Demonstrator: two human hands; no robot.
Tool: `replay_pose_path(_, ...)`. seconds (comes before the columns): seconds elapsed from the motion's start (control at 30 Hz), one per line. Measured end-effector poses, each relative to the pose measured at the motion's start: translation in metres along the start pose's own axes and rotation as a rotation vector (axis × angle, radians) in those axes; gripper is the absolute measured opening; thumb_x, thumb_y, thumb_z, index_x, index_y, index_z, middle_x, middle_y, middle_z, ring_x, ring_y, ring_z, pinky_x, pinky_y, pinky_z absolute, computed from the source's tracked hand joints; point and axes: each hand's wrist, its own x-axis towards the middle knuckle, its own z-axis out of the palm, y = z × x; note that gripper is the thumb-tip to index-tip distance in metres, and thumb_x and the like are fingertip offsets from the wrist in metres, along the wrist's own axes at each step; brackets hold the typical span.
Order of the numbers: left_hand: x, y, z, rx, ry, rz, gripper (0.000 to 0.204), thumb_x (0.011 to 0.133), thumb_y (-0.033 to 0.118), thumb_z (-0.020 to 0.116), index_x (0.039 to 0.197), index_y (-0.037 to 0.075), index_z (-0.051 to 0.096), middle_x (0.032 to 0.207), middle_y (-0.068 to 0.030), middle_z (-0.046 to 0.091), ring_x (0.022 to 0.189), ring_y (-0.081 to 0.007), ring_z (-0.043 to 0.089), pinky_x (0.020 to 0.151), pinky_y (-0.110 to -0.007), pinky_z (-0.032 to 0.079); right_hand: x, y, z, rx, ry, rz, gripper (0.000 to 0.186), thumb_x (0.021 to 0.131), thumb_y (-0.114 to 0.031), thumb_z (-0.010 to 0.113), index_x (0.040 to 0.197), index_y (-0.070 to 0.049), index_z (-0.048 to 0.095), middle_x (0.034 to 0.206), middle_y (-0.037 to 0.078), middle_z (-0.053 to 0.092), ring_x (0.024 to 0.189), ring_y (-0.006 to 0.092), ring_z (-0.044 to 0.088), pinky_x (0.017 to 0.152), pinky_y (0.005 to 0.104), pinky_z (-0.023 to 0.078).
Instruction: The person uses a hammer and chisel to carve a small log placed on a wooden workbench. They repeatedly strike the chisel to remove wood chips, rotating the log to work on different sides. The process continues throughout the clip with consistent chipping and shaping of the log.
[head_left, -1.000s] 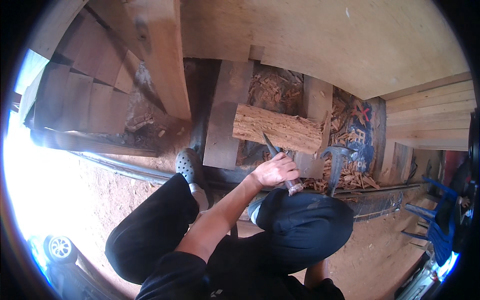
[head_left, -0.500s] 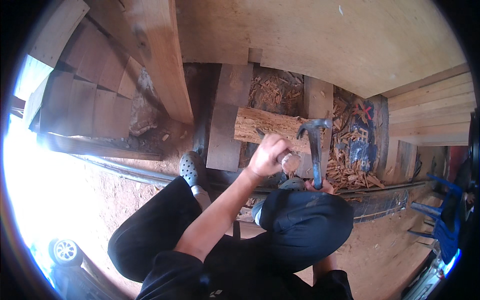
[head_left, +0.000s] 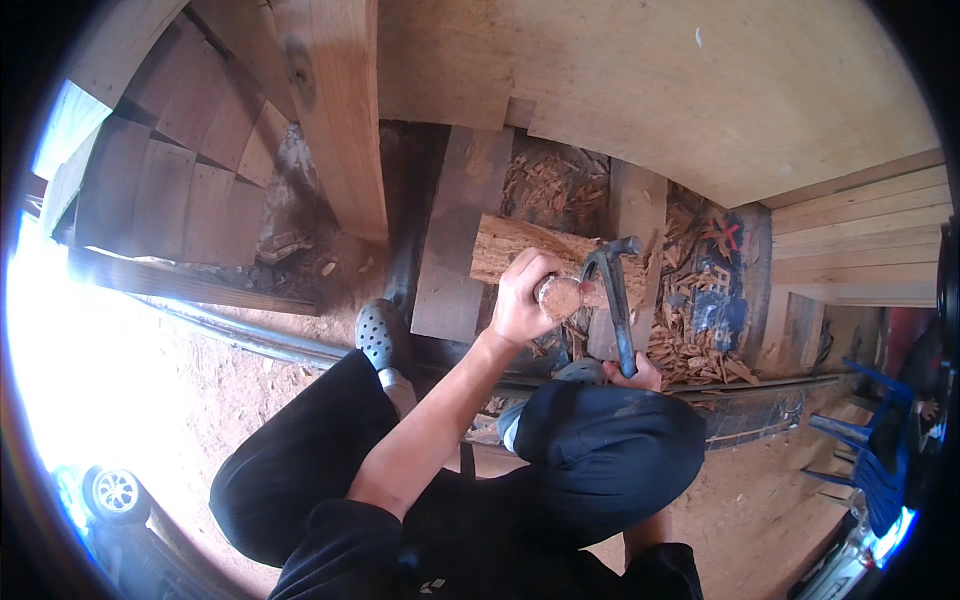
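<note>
My left hand (head_left: 524, 300) is closed round a chisel, whose round, battered wooden handle end (head_left: 560, 297) faces up at me. Its blade is hidden behind the hand. Under that hand lies a wooden workpiece (head_left: 500, 250) with a rough, chipped upper face. In my right hand (head_left: 637, 374), near my knee, is the handle of a claw hammer (head_left: 618, 300). The hammer's head is raised just right of the chisel's handle end, apart from it.
The workpiece lies across two boards (head_left: 462, 220). Wood chips (head_left: 690, 350) litter the ground around them. Large plywood sheets (head_left: 640, 80) stand beyond, and a thick plank (head_left: 335, 120) leans at left. Stacked boards (head_left: 860, 230) and a blue chair (head_left: 885, 450) are at right.
My left hand has turned the chisel so that its handle end points more up toward me and sits slightly higher and left. The hammer has tilted and shifted slightly left.
</note>
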Motion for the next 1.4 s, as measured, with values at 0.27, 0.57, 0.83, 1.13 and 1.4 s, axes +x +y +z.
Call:
replay_pose_path(0.27,0.011,-0.007,0.001,-0.050,-0.133,-0.122,0.023,0.065,0.011,0.077,0.077,0.004,0.059,0.071,-0.0108,0.063,0.064,-0.0239,0.062,0.058,-0.032,0.048,-0.006,-0.009,0.000,-0.098,0.217,-0.030,0.039,0.082,-0.036,0.065,0.083,0.002,0.054,0.066,0.018,0.057,0.063,0.0293,0.060,0.060,0.0422,0.044)
replay_pose_path(0.57,0.010,-0.019,0.004,0.009,-0.151,-0.080,0.024,0.063,0.015,0.078,0.074,0.005,0.060,0.065,-0.0103,0.061,0.059,-0.0233,0.062,0.056,-0.031,0.048,-0.044,-0.048,-0.070,0.951,-0.384,0.268,0.020,0.080,-0.019,0.068,0.081,-0.010,0.050,0.057,-0.006,0.039,0.045,0.0052,0.039,0.040,0.0221,0.028)
replay_pose_path(0.83,0.008,-0.014,0.012,0.002,-0.204,-0.152,0.027,0.053,0.008,0.064,0.080,0.005,0.061,0.071,-0.0146,0.061,0.069,-0.0339,0.060,0.062,-0.037,0.049,-0.074,-0.080,-0.116,0.680,-0.489,0.071,0.028,0.068,-0.015,0.079,0.078,-0.008,0.053,0.061,-0.002,0.051,0.053,0.0060,0.049,0.045,0.0213,0.035)
replay_pose_path(1.13,0.016,-0.008,0.012,0.021,-0.172,-0.218,0.028,0.057,0.010,0.074,0.080,0.001,0.061,0.071,-0.0136,0.061,0.063,-0.0235,0.061,0.059,-0.031,0.047,-0.078,-0.103,-0.107,0.411,-0.444,0.076,0.034,0.078,-0.022,0.072,0.100,-0.003,0.055,0.070,0.001,0.055,0.060,0.0077,0.052,0.054,0.0243,0.041)
replay_pose_path(1.4,0.027,0.020,-0.001,-0.017,-0.230,-0.244,0.033,0.057,0.015,0.077,0.086,0.005,0.064,0.080,-0.0131,0.065,0.076,-0.0314,0.064,0.067,-0.036,0.051,-0.091,-0.098,-0.091,0.203,-0.214,-0.132,0.042,0.078,-0.017,0.063,0.114,0.000,0.050,0.080,0.012,0.061,0.077,0.0181,0.062,0.073,0.0306,0.047)
